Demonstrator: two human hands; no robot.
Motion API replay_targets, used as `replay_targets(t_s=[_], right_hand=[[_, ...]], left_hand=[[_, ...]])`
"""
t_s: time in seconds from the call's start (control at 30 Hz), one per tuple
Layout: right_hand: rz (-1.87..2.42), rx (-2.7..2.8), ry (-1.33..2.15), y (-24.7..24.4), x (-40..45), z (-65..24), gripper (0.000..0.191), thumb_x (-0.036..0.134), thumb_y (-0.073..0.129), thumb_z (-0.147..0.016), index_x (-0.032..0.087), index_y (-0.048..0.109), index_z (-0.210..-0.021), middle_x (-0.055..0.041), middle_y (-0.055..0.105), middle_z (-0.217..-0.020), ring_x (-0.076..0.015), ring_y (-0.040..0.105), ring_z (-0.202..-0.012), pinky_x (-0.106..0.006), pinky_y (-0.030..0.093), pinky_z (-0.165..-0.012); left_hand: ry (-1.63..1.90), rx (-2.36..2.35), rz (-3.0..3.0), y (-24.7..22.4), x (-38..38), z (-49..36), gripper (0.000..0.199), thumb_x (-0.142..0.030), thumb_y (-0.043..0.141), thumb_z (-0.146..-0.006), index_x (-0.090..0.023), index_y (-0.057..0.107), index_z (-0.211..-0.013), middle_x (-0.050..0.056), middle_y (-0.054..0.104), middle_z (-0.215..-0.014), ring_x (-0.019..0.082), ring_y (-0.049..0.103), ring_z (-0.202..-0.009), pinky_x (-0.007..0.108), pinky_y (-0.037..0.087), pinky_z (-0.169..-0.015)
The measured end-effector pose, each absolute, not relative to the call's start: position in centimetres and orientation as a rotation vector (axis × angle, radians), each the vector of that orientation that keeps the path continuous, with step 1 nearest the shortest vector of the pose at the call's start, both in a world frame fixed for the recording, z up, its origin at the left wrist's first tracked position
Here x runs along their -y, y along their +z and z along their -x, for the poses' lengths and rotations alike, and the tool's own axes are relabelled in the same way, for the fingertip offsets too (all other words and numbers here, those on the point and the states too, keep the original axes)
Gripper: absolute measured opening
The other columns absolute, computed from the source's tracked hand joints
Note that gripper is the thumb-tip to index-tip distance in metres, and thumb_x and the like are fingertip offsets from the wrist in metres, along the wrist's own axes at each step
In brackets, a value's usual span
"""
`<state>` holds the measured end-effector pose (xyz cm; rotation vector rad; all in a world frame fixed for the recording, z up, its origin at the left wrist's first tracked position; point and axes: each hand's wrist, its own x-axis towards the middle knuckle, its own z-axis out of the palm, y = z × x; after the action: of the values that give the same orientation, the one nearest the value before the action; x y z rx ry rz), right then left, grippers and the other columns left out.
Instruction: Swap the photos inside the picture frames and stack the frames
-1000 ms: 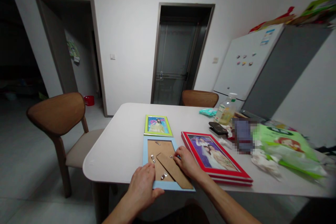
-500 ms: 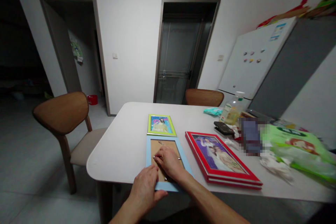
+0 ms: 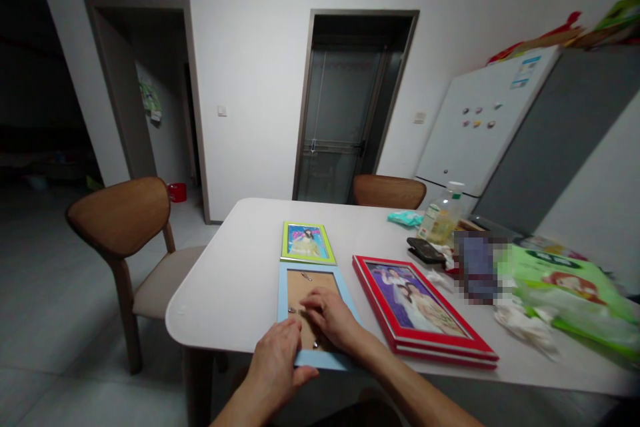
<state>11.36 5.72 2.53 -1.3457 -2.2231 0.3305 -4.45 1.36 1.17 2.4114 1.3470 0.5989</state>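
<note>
A light blue picture frame (image 3: 283, 290) lies back side up at the table's front edge, its brown backing board (image 3: 296, 289) showing small metal clips. My left hand (image 3: 281, 353) grips the frame's lower left corner, thumb at the front edge and fingers on top. Over the middle of the backing is my right hand (image 3: 333, 320), fingers bent and pressed together near the left clip (image 3: 291, 310); whether they hold anything is too small to tell. Beyond the blue frame lies a green frame (image 3: 307, 243) with a picture. Red frames (image 3: 425, 307) are stacked to the right.
On the white table (image 3: 225, 280), at the right, are a bottle (image 3: 441, 215), a black object (image 3: 425, 250), crumpled tissues (image 3: 525, 327) and a green package (image 3: 565, 280). One wooden chair (image 3: 123, 217) stands left, another (image 3: 390, 191) behind the table.
My right hand has shifted slightly right, away from the left clip, which now shows more clearly. My left hand stays on the frame's corner. The view has tilted slightly.
</note>
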Motion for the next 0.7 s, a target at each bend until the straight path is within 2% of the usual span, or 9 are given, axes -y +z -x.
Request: replay_targets(t_s=[0.13,0.33,0.53,0.63,0.7], right_hand=[[1.274,2.34,0.423,3.1,-3.4,-12.9,0.02,0.019,0.046,-0.072,0.021,0.067,-0.073,-0.0032,0.058,-0.076,-0.0151,0.049,-0.079,-0.026,0.036,-0.072],[1.158,2.404,0.389,3.2,-0.9,-13.8,0.028,0.012,0.042,-0.071,0.024,0.065,-0.083,-0.0035,0.056,-0.089,-0.0169,0.045,-0.09,-0.033,0.033,-0.081],[1.164,2.361,0.41,3.6,-1.1,-13.9,0.03,0.014,0.04,-0.074,0.023,0.063,-0.091,-0.0051,0.058,-0.094,-0.0167,0.047,-0.092,-0.031,0.034,-0.083],[1.329,2.152,0.401,3.3,-3.8,-13.5,0.031,0.02,0.039,-0.076,0.018,0.058,-0.1,-0.0078,0.06,-0.095,-0.0163,0.051,-0.089,-0.027,0.037,-0.079],[1.479,2.031,0.337,3.1,-6.3,-13.1,0.03,0.022,0.04,-0.076,0.016,0.059,-0.098,-0.0083,0.061,-0.096,-0.016,0.053,-0.088,-0.025,0.037,-0.077]], left_hand=[[0.632,-1.32,-2.424,1.0,-1.5,4.5,0.057,-0.03,0.069,-0.058,-0.016,0.048,-0.109,0.01,0.053,-0.114,0.023,0.045,-0.107,0.034,0.034,-0.093],[0.623,-1.325,-2.414,1.1,-1.4,4.4,0.06,-0.03,0.071,-0.057,-0.013,0.048,-0.11,0.011,0.054,-0.111,0.022,0.047,-0.105,0.032,0.035,-0.092],[0.626,-1.34,-2.383,1.2,-1.4,4.3,0.06,-0.029,0.07,-0.057,-0.015,0.047,-0.111,0.011,0.052,-0.115,0.023,0.045,-0.108,0.033,0.034,-0.093],[0.612,-1.343,-2.387,1.3,-1.3,4.3,0.061,-0.029,0.07,-0.057,-0.013,0.048,-0.111,0.012,0.051,-0.116,0.023,0.044,-0.109,0.033,0.033,-0.094],[0.599,-1.356,-2.389,1.4,-1.3,4.4,0.061,-0.029,0.07,-0.056,-0.012,0.048,-0.111,0.013,0.05,-0.117,0.023,0.043,-0.109,0.033,0.033,-0.094]])
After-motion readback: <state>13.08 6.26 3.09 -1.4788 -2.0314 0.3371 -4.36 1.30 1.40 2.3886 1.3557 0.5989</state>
